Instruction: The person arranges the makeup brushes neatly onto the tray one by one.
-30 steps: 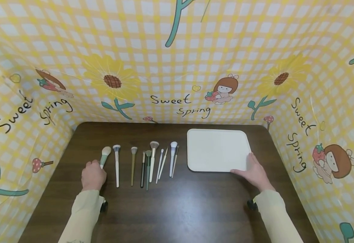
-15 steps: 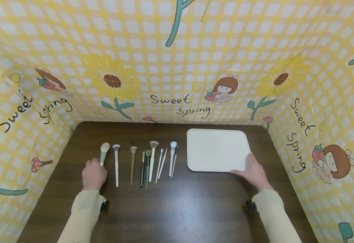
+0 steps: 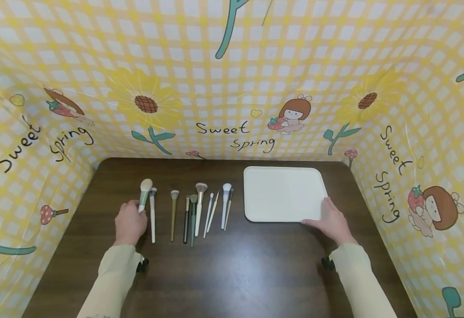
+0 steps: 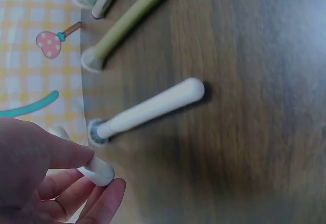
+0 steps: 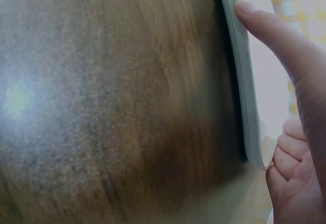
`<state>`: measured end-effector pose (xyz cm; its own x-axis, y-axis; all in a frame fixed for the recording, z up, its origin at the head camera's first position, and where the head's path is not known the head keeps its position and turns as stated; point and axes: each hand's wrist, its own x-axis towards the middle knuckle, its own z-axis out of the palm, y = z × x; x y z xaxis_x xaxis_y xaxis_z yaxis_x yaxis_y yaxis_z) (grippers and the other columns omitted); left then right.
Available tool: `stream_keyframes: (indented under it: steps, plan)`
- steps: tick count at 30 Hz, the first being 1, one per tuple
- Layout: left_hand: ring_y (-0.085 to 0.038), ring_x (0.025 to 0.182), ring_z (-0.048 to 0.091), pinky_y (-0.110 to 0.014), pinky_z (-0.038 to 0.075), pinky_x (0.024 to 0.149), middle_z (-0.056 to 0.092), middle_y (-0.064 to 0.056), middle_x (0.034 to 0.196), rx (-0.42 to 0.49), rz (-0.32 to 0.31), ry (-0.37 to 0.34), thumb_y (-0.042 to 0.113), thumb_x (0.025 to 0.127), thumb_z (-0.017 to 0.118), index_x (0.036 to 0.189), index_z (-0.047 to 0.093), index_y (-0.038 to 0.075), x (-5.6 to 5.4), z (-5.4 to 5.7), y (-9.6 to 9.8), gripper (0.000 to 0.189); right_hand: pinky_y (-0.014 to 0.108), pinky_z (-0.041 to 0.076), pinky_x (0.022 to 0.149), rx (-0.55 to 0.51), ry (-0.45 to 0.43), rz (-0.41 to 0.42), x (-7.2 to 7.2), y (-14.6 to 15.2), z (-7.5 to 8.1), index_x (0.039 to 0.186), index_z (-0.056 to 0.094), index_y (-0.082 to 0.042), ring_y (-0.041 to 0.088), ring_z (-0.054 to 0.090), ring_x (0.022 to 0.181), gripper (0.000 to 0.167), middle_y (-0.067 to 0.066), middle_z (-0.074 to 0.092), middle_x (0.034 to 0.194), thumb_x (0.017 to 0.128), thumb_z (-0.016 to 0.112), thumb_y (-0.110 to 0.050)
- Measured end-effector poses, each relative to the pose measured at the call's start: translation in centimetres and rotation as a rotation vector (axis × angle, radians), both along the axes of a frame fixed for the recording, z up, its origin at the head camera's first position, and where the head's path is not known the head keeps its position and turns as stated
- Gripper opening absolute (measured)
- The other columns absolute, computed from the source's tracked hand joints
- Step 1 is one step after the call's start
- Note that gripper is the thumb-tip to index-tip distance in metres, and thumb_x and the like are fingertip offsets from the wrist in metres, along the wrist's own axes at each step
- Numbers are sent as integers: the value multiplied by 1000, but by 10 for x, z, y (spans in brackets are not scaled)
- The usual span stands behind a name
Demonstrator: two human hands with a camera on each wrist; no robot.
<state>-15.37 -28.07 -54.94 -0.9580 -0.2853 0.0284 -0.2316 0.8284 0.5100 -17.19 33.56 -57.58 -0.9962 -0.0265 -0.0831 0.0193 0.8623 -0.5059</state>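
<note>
My left hand [image 3: 130, 223] grips a makeup brush [image 3: 146, 185] with a fluffy cream head and a pale green ferrule. In the left wrist view, the rounded white end of this brush's handle [image 4: 100, 174] shows between thumb and fingers. Its head overlaps a white-handled makeup brush [image 3: 153, 221] lying on the table just to the right. My right hand [image 3: 335, 223] holds a white rectangular tray [image 3: 283, 194] by its near right corner. The right wrist view shows the thumb [image 5: 254, 15] on the tray's near rim and the fingers bent against its right side.
Several more makeup brushes lie in a row, heads away from me, among them an olive-handled one [image 3: 173, 218] and a dark green one [image 3: 192, 225]. They are left of the tray on the dark wooden table [image 3: 232, 274]. A yellow checked cloth [image 3: 224, 88] surrounds the table's back and sides.
My left hand has moved right with the cream-headed brush, which now overlaps the white-handled brush. The right hand and tray have stayed in place.
</note>
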Motion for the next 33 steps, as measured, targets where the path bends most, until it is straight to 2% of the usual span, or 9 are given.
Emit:
stream_keyframes:
  steps: [7, 13, 25, 33]
  plan:
    - [-52, 102, 57, -67, 43, 83, 57, -34, 109, 35, -8, 56, 7, 96, 58, 127, 56, -15, -5, 5, 14, 38, 62, 27, 111, 7, -5, 17, -3, -2, 5, 154, 18, 16, 56, 24, 142, 137, 39, 16, 158, 69, 82, -71]
    - [-50, 102, 58, -66, 44, 84, 58, -32, 110, 80, -32, 32, 8, 97, 57, 130, 55, -13, -7, 5, 26, 40, 62, 26, 112, 4, -25, 9, -4, -2, 7, 154, 18, 15, 55, 23, 143, 135, 38, 16, 158, 70, 83, -69]
    - [-46, 105, 58, -63, 45, 86, 59, -29, 113, 125, -80, 51, 8, 99, 55, 131, 56, -11, -13, 2, 56, 38, 62, 29, 111, 10, -17, 0, -5, -3, 7, 153, 21, 16, 55, 26, 141, 135, 38, 19, 157, 68, 84, -68]
    - [-44, 101, 62, -61, 47, 85, 63, -28, 111, 143, -97, 67, 7, 98, 56, 130, 55, -12, -16, -1, 68, 37, 62, 29, 111, 4, -6, 1, -4, -4, 8, 153, 23, 16, 54, 28, 141, 134, 38, 22, 157, 68, 86, -66]
